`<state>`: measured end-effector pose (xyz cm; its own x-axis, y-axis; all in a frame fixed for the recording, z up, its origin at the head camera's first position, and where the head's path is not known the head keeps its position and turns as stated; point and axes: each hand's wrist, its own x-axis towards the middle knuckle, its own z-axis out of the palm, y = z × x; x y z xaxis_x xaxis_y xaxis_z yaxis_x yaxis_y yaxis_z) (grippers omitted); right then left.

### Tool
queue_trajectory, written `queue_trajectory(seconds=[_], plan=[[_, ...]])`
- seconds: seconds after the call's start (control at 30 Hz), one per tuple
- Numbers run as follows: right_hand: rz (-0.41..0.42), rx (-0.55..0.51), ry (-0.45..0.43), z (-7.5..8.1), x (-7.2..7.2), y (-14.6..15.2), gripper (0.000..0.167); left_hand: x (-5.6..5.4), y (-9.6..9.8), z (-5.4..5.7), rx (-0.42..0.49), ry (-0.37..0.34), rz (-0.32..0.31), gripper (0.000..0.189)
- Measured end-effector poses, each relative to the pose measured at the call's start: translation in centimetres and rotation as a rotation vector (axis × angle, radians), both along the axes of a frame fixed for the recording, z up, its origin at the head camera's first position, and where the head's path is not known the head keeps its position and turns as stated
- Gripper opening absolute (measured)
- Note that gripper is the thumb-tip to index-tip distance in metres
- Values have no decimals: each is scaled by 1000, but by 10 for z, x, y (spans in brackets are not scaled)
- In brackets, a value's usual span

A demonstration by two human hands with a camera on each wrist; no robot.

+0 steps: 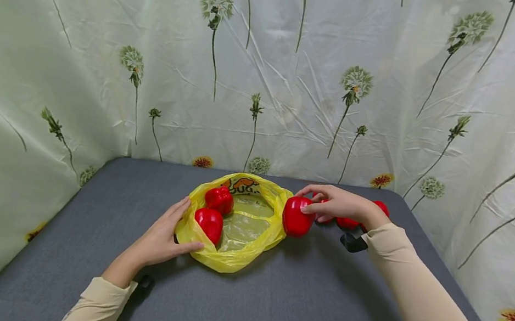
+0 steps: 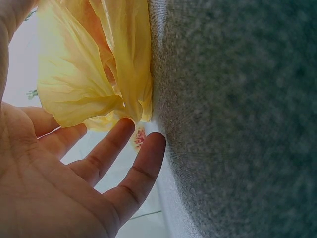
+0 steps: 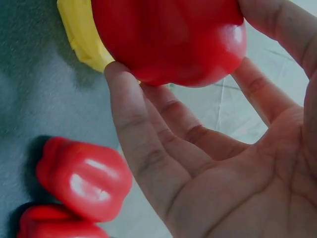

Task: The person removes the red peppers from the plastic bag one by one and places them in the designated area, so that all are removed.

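Note:
A yellow plastic bag (image 1: 233, 265) stands with its mouth spread wide on the grey table. Inside, at its left, lie two red bell peppers (image 1: 219, 200). My left hand (image 1: 163, 238) rests against the bag's left side, thumb near the front rim. Its fingers look spread and fairly straight against the yellow plastic (image 2: 81, 59) in the left wrist view. Just outside the bag's right rim, my right hand (image 1: 333, 204) holds another red bell pepper (image 1: 298, 217) above the table. Fingertips and thumb grip that pepper (image 3: 168, 39) in the right wrist view.
More red bell peppers (image 1: 347, 223) lie on the table's right side, partly hidden behind my right hand and wrist. Two peppers (image 3: 86, 178) show in the right wrist view. A flower-printed curtain (image 1: 295, 105) hangs behind and along both sides of the table.

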<state>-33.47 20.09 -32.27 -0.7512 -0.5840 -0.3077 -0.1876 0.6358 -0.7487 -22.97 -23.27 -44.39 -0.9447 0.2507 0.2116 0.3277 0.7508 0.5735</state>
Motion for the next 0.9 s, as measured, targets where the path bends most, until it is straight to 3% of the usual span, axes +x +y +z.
queue_trajectory(seconds=[0.9], plan=[[-63, 35, -70, -29, 14, 47, 56, 0, 0, 1, -8, -1, -3, 113]])
